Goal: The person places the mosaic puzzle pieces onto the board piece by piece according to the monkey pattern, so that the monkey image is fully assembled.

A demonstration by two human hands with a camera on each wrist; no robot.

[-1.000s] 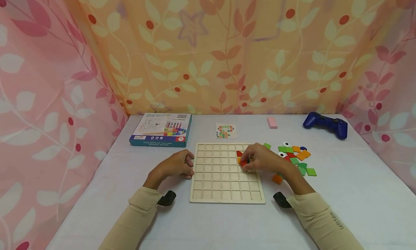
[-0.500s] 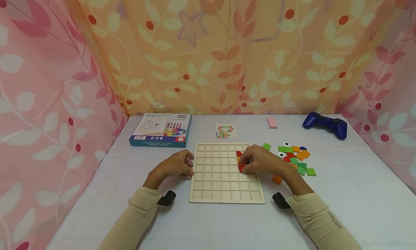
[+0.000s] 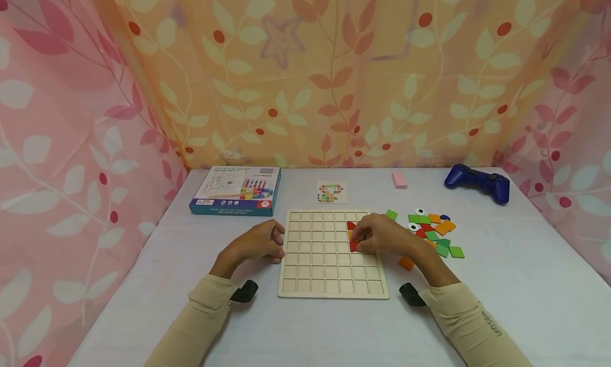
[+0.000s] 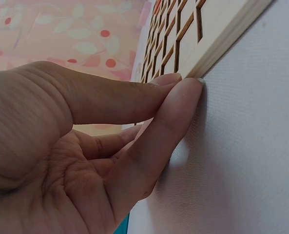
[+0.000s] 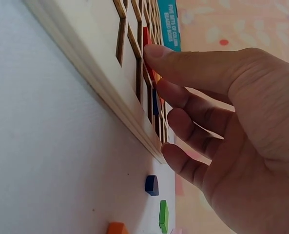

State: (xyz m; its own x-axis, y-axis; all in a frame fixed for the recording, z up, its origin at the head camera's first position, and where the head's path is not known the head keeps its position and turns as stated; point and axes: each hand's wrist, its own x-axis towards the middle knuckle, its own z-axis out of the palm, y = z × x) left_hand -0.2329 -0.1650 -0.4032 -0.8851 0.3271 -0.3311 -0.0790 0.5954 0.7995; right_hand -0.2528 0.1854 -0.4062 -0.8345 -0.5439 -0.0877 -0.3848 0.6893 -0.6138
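My left hand [image 3: 260,241] pinches the left edge of the wooden grid board [image 3: 311,272], thumb and index fingertip meeting at its rim in the left wrist view. At the board's right side my right hand [image 3: 386,233] holds a red tile [image 3: 353,246] at a grid square, its thumb tip on the tile and the other fingers bent. Above that tile sit an orange tile [image 3: 350,235] and a red rounded tile [image 3: 351,225]. A dark blue piece [image 5: 155,103] shows in the grid beneath the right fingers. The hand hides several squares in the head view.
Right of the board lie several loose tiles, among them a green tile [image 3: 456,252], an orange tile [image 3: 406,263] and a white eye disc [image 3: 413,227]. Behind stand a pattern card [image 3: 332,192], a boxed set [image 3: 236,191], a pink block [image 3: 399,180] and a blue game controller [image 3: 477,183].
My right hand has shifted slightly; the red tile under it has turned and now lies squarely in its grid square. The left hand stays at the board's edge.
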